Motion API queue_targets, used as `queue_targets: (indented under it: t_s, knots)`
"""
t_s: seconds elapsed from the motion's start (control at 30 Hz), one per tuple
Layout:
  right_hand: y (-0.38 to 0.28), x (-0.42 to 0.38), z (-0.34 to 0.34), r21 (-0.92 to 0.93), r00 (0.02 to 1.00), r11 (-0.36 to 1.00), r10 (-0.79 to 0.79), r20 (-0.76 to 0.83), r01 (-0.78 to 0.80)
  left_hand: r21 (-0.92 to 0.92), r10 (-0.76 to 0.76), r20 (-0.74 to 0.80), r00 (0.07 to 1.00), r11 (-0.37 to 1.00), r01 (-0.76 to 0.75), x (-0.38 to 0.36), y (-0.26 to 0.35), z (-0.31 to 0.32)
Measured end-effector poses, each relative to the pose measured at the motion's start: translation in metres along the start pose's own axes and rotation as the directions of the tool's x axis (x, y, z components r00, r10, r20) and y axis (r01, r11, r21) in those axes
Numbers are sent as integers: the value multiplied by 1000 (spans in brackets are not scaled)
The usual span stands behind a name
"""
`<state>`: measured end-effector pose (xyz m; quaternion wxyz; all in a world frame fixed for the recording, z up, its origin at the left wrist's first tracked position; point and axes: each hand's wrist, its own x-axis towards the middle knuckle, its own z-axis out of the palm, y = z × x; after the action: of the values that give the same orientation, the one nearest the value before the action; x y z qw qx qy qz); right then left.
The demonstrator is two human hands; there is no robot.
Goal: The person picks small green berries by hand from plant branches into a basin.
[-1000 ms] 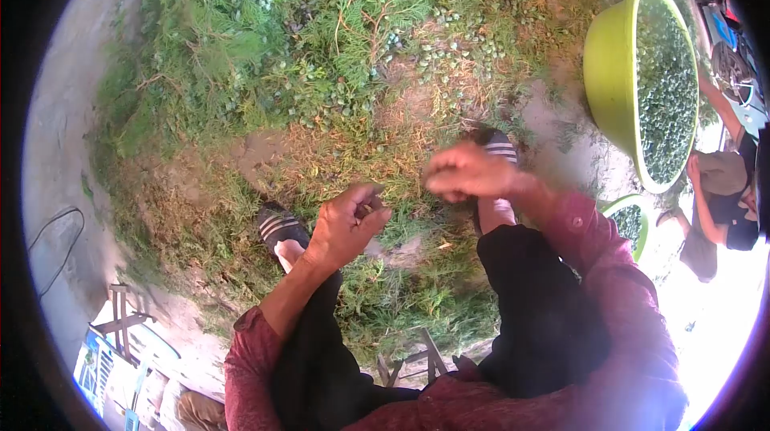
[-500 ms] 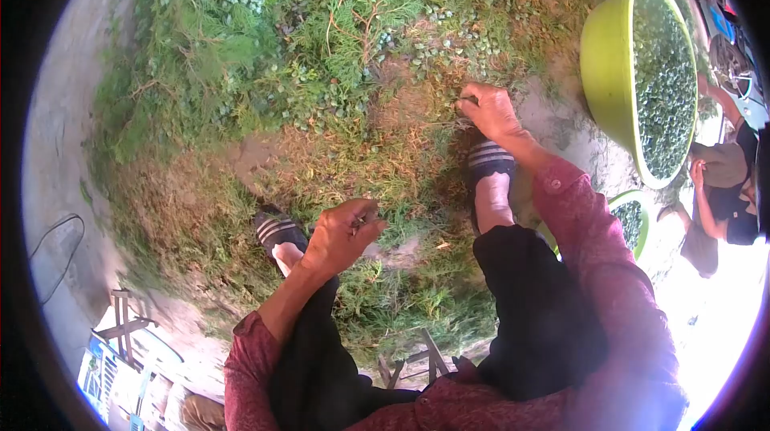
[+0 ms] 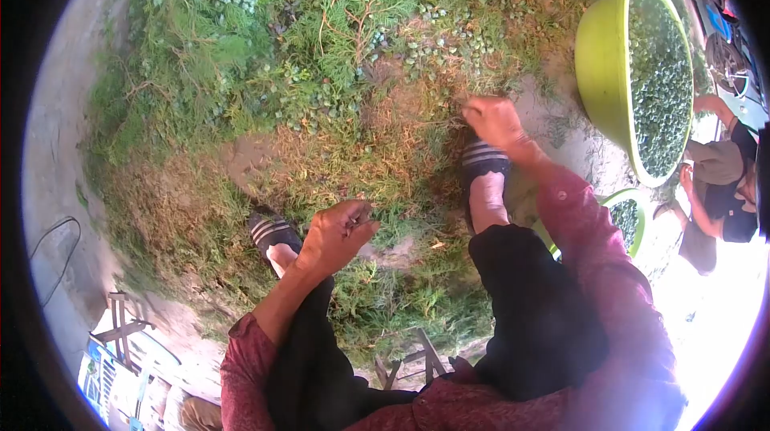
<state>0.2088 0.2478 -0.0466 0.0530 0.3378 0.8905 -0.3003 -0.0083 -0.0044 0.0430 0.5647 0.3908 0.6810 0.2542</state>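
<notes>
My left hand [image 3: 341, 236] hovers palm up over the litter near my left foot, its fingers curled around small dark bits too small to name. Further forward, my right hand [image 3: 493, 120] is closed in a pinch above my right slipper [image 3: 484, 157]; whatever its fingertips hold is hidden. Beneath and in front of both hands lie cut evergreen sprigs [image 3: 233, 54] with feathery foliage. Small bluish-green cones [image 3: 437, 44] are scattered among them.
A large lime-green basin [image 3: 597, 70] full of small green cones stands at the right. Nearer me is a smaller green basin [image 3: 642, 226] with similar contents. Another person [image 3: 722, 178] sits beyond them. A wooden stool frame [image 3: 124, 327] stands lower left; a dark cable [image 3: 68, 259] lies left.
My right hand has drawn slightly back toward me and turned, with its back now more upward. My left hand keeps nearly the same curled pose. The view has shifted slightly.
</notes>
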Motion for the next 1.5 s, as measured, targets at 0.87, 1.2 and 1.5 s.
queue_targets:
  t_s: [0.87,1.2,1.5]
  knots:
    - [-16,9,-13,359,985,922,97,140,-142,-29,9,-27,1000,1000,-9,-1,-1,-1]
    - [-8,-5,-27,833,845,144,101,525,-535,-35,-1,-22,1000,999,0,-2,-10,1]
    - [-100,-7,-18,743,720,110,-190,667,-660,-176,-11,-182,983,984,-21,16,24,0]
